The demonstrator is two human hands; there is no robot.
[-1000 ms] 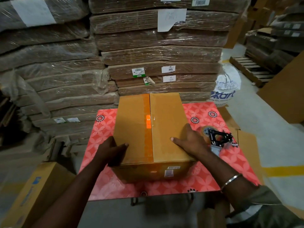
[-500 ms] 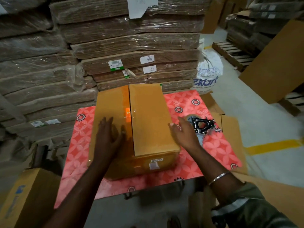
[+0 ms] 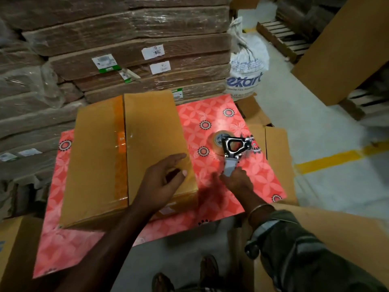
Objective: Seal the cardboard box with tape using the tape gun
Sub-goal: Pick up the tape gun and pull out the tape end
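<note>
Right hand (image 3: 236, 181) has left the box (image 3: 126, 157), now gripping the tape gun (image 3: 231, 150) at three o'clock; left hand (image 3: 162, 182) open on top; next, lift it to the seam.

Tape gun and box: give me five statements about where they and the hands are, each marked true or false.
1. The tape gun lies on the red patterned table cover, to the right of the cardboard box. True.
2. The right hand is at the tape gun's grey handle. True.
3. The left hand holds the tape gun. False: it is over the box's near right corner with fingers spread.
4. The box's flaps stand open. False: they are folded flat, with a strip of tape along the seam.
5. The tape gun is being run along the box top. False: it is on the table, apart from the box.
</note>
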